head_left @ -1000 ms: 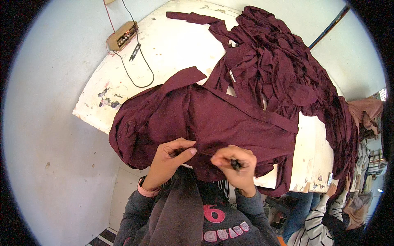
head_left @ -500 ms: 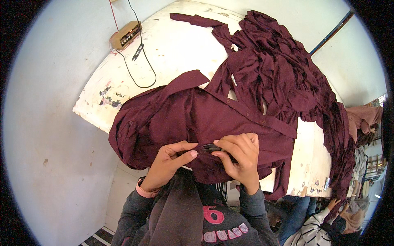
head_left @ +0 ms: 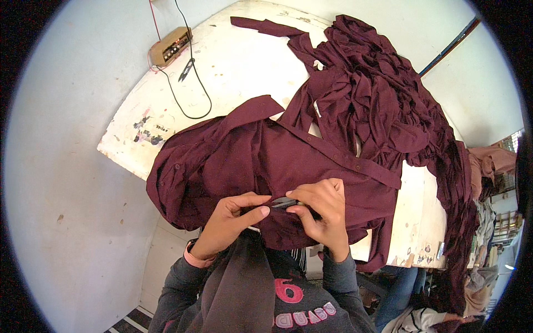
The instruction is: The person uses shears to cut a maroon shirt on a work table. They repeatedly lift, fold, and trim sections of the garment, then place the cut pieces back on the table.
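A maroon shirt [head_left: 261, 161] lies spread over the near edge of a white table [head_left: 244, 61], hanging toward me. My left hand [head_left: 230, 219] pinches a fold of the shirt's near edge between thumb and fingers. My right hand [head_left: 322, 213] holds a small metal thread snipper [head_left: 286, 202] with its tip pointing left at that pinched fold. The two hands almost touch.
A big heap of maroon garments [head_left: 383, 100] fills the table's right half and spills over its right edge. At the far left corner sit a small tan box with wires [head_left: 169, 47] and a second black snipper [head_left: 186, 69]. Another person's legs show at lower right.
My right hand has brought the snipper from below the shirt's edge up to the fold, and my left hand has closed on the fabric beside it.
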`<action>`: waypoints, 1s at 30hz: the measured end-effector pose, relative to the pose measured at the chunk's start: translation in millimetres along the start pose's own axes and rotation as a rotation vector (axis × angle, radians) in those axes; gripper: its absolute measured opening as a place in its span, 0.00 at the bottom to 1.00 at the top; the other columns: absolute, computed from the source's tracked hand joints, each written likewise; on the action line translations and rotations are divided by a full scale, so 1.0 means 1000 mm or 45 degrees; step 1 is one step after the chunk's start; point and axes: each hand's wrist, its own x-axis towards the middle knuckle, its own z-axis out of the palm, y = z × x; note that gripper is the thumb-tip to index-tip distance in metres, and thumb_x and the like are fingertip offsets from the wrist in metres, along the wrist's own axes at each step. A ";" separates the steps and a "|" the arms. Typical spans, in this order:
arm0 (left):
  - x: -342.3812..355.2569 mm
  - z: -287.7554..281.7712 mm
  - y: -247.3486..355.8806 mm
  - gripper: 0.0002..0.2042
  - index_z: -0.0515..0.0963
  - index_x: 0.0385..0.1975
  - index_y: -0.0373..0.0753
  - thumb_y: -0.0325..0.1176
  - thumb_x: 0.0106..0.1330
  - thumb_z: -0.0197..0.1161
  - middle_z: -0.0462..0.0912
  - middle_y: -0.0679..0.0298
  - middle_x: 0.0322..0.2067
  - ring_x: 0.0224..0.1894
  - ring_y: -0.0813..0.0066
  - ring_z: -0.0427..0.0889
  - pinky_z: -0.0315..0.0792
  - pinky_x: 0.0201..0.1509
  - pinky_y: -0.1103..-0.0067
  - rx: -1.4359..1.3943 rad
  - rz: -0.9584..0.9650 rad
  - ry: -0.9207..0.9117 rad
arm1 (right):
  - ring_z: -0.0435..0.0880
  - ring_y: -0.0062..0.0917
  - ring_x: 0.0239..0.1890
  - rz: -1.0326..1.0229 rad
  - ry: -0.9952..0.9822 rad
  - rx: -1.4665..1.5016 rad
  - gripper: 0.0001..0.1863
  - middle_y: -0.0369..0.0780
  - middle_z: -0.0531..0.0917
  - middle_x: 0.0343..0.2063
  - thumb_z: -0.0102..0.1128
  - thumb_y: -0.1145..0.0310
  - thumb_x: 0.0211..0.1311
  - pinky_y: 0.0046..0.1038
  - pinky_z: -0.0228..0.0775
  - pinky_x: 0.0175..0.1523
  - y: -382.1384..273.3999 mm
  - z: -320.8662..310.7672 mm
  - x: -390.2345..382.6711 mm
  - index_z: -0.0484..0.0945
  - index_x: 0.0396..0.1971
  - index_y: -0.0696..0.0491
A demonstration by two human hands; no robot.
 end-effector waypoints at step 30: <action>0.039 0.000 0.005 0.20 0.63 0.22 0.42 0.19 0.61 0.71 0.90 0.53 0.39 0.45 0.78 0.85 0.77 0.49 0.79 0.277 0.367 0.151 | 0.76 0.27 0.33 0.384 0.006 0.393 0.19 0.32 0.79 0.28 0.78 0.68 0.41 0.29 0.59 0.39 0.019 -0.005 0.027 0.88 0.40 0.48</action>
